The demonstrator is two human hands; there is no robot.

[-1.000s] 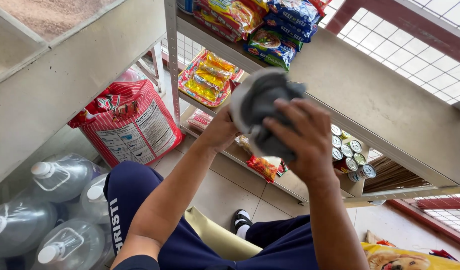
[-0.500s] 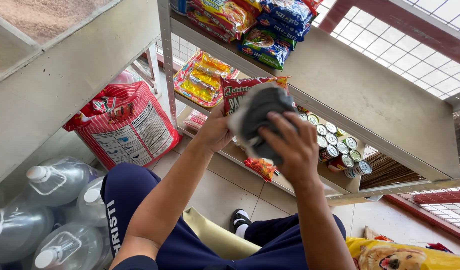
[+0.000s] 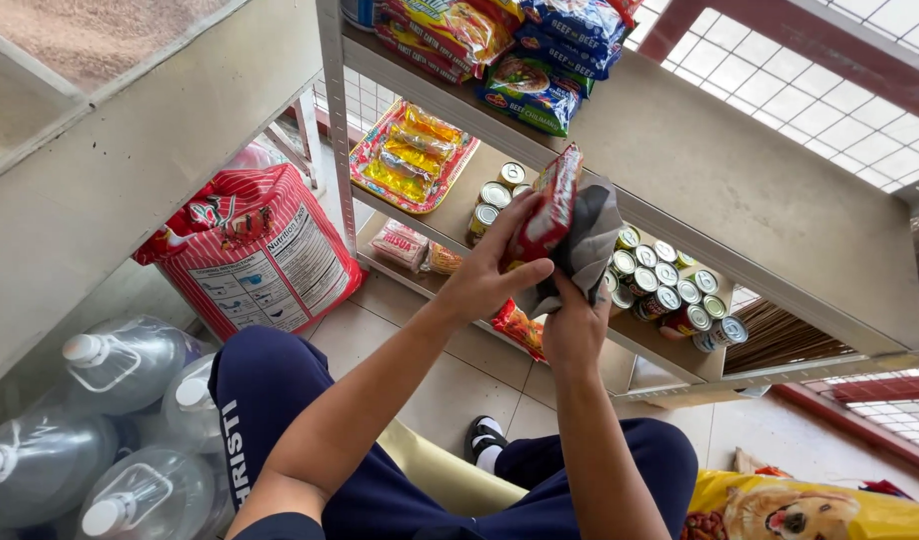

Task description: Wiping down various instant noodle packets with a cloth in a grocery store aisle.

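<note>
Red snack packet, light, crinkly, held upright above can shelf; left hand pinched lower edge. Right hand clutched soft grey cloth against packet.

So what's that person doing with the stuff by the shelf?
A person sits in front of a metal shelf. Their left hand holds a red snack packet upright, and their right hand presses a grey cloth against its side. Behind the hands, small tins stand in rows on the shelf. A red sack and water jugs sit on the floor to the left.
</note>
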